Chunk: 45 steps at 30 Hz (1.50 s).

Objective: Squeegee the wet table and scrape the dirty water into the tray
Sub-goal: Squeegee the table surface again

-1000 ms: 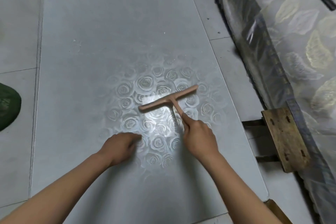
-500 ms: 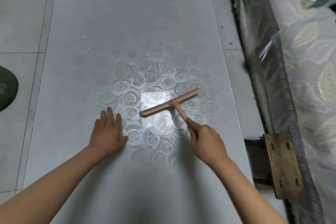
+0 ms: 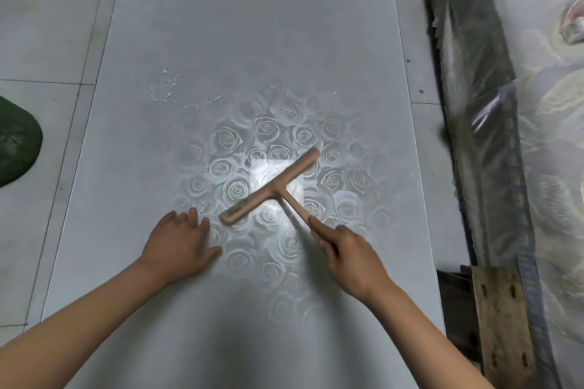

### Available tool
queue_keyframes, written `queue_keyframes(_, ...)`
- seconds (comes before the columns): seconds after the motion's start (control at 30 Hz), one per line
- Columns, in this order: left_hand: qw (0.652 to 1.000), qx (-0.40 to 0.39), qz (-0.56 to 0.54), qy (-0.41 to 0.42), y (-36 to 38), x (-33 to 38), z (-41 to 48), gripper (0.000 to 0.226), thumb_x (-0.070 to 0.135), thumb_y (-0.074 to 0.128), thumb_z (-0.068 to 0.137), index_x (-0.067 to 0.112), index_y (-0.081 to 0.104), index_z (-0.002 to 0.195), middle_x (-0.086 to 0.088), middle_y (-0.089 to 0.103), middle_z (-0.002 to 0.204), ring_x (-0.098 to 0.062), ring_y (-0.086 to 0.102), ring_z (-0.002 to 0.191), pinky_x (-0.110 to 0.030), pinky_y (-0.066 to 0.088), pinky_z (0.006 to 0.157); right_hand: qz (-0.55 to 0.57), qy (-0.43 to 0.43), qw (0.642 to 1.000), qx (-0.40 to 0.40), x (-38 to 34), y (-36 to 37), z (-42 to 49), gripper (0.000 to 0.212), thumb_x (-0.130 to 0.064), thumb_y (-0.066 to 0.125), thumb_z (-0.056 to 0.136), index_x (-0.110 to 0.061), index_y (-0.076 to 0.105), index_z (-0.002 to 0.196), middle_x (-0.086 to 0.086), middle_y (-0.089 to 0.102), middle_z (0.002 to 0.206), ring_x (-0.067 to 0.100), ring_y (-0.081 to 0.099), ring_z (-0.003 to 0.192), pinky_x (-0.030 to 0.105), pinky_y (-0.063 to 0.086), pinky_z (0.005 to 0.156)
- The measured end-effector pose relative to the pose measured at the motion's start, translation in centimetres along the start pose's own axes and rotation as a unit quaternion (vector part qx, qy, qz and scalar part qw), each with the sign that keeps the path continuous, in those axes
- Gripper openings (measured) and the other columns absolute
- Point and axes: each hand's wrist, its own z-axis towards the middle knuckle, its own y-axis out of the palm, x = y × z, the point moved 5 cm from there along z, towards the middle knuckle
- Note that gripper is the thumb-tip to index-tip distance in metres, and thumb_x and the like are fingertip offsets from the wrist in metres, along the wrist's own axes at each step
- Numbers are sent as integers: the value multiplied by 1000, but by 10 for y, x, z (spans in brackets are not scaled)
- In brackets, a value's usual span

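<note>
Early going, I judge: right hand [image 3: 350, 257] grips the squeegee [image 3: 271, 189] mid-table [image 3: 252, 25], left hand [image 3: 180, 246] rests flat beside its blade, puddles [image 3: 162, 91] remain beyond, no tray visible.

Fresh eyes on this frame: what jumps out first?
The pink T-shaped squeegee at mid-table, its handle gripped by the right hand, blade slanted across the glare-lit rose pattern. The left hand lies flat on the table beside the blade's near end. A water patch sits farther up, left.
</note>
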Motion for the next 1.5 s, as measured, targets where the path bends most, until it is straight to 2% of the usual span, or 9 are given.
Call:
queue_keyframes(0.17, 996, 29, -80, 39, -22, -22, 0, 78, 58, 6, 76, 23, 56, 124, 1, 59, 128, -23, 62, 104, -29, 39, 97, -89, -29, 995, 33, 23, -41, -18, 43, -43, 35, 99, -65, 26, 134, -9, 44, 81, 19, 57, 79, 34, 46, 66)
queue_keyframes(0.33, 974, 128, -189, 11, -21, -49, -10, 66, 39, 33, 74, 2, 63, 119, -21, 64, 111, -41, 65, 95, -48, 57, 72, -13, 37, 998, -42, 52, -30, -54, 47, -28, 45, 98, -48, 35, 140, -8, 44, 79, 17, 58, 80, 31, 46, 72)
queue_keyframes(0.4, 975, 99, -193, -47, -11, -57, -12, 83, 52, 31, 73, -2, 52, 132, -28, 51, 132, -46, 53, 118, -53, 50, 91, 0, 11, 1000, -22, 29, -16, -36, 52, -26, 43, 99, -50, 26, 142, -8, 40, 79, 21, 57, 80, 33, 45, 71)
queue_keyframes(0.5, 973, 3, -183, -142, 11, -72, -12, 114, 79, 15, 65, 5, 10, 151, -22, 2, 158, -35, 3, 147, -46, 12, 117, -10, -23, 1000, 14, -19, -10, 27, 51, -31, 35, 101, -55, 18, 142, -2, 42, 85, 24, 55, 85, 33, 42, 68)
queue_keyframes(0.6, 971, -12, -173, -167, 20, -86, -7, 120, 81, 46, 72, 6, -5, 152, -20, -19, 156, -33, -17, 145, -48, 0, 118, -34, -50, 998, 9, -51, -28, 73, 41, -39, 34, 100, -50, 35, 139, -1, 45, 86, 27, 56, 93, 34, 42, 73)
queue_keyframes(0.73, 965, -37, -162, -202, 21, -110, -1, 129, 82, 54, 66, 4, -4, 151, -21, -17, 156, -34, -16, 145, -49, 0, 117, -24, -59, 998, -2, -21, -75, 51, 37, -46, 41, 96, -60, 40, 130, -7, 53, 76, 14, 58, 80, 32, 47, 72)
queue_keyframes(0.87, 968, -101, -119, -195, 28, -114, 3, 124, 82, 51, 69, 1, 2, 149, -21, -9, 157, -33, -6, 147, -49, 3, 117, -111, -26, 989, -90, -15, -54, 16, 45, -38, 41, 97, -62, 29, 134, -12, 44, 81, 18, 60, 92, 31, 46, 76)
queue_keyframes(1.23, 967, -89, -123, -207, 35, -107, 3, 118, 76, 49, 76, 1, -6, 149, -22, -17, 156, -34, -11, 147, -47, 2, 117, -72, -68, 995, -15, -130, -37, 122, 37, -36, 37, 101, -50, 44, 134, 2, 59, 91, 26, 59, 88, 35, 47, 71)
queue_keyframes(1.5, 967, -72, -146, -199, 40, -108, 6, 120, 73, 53, 76, -2, -5, 149, -27, -17, 155, -38, -9, 146, -48, 4, 118, -159, 8, 986, -44, -99, -33, 45, 47, -45, 32, 99, -81, 12, 121, -5, 48, 78, 20, 59, 84, 30, 42, 66)
